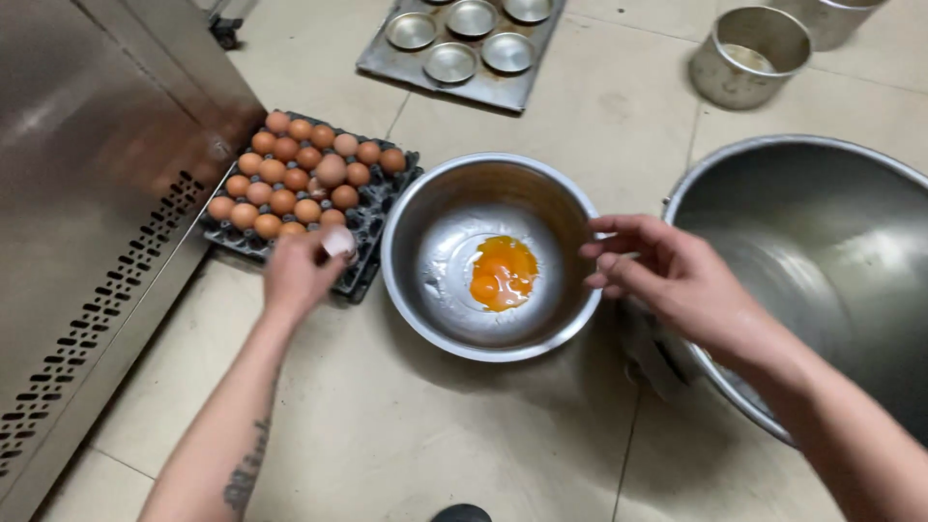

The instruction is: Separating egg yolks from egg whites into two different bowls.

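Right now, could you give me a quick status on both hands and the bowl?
Left hand holds eggshell over egg tray. Right hand at bowl rim. Yolks inside.

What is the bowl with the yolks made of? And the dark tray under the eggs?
The bowl looks like metal, probably steel: it is silvery and shiny, with bright glare around the yolks. The egg tray is dark and dull with moulded cups; it could be plastic or pressed paper pulp, the picture leaves that open.

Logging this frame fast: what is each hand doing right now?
Left hand: closed on an eggshell piece over the egg tray.
Right hand: fingers curled at the steel bowl rim; whether it holds anything cannot be told.
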